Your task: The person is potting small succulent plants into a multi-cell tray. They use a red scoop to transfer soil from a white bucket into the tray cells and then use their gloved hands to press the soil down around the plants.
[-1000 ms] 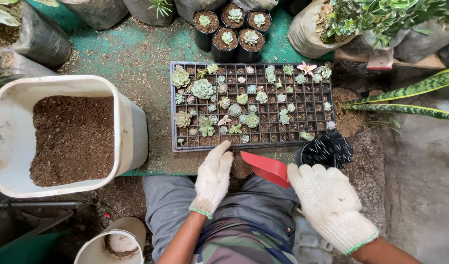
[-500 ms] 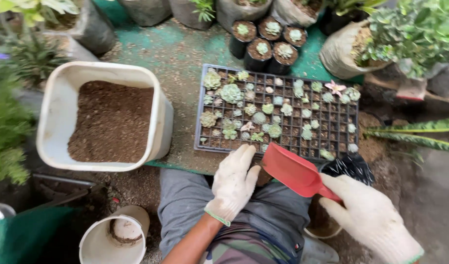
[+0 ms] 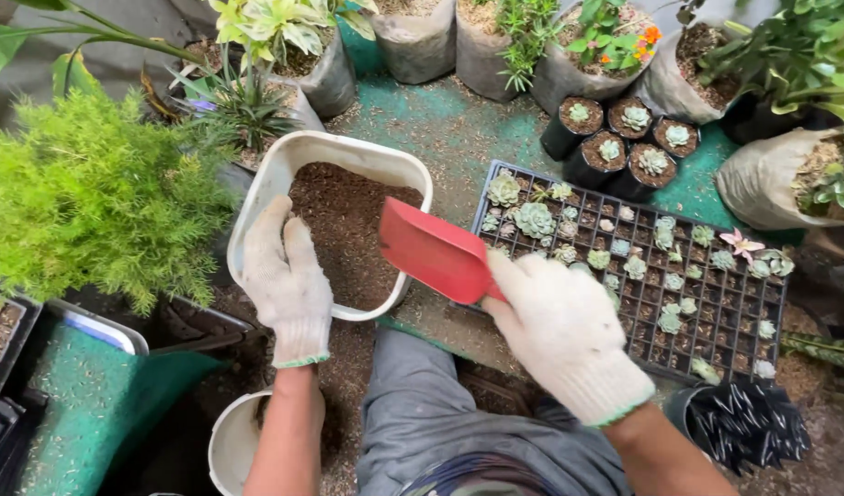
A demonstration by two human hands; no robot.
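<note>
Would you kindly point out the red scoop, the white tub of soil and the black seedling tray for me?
red scoop (image 3: 428, 246), head view, on the flat of its blade.
white tub of soil (image 3: 348, 147), head view, on its far rim.
black seedling tray (image 3: 727, 342), head view, on empty cells near its right end.

A red plastic scoop (image 3: 431, 250) tilts blade-first over a white rectangular plastic tub (image 3: 256, 197) filled with brown crumbly soil (image 3: 344, 220); the tub sits on the ground just left of the scoop's handle end.
</note>
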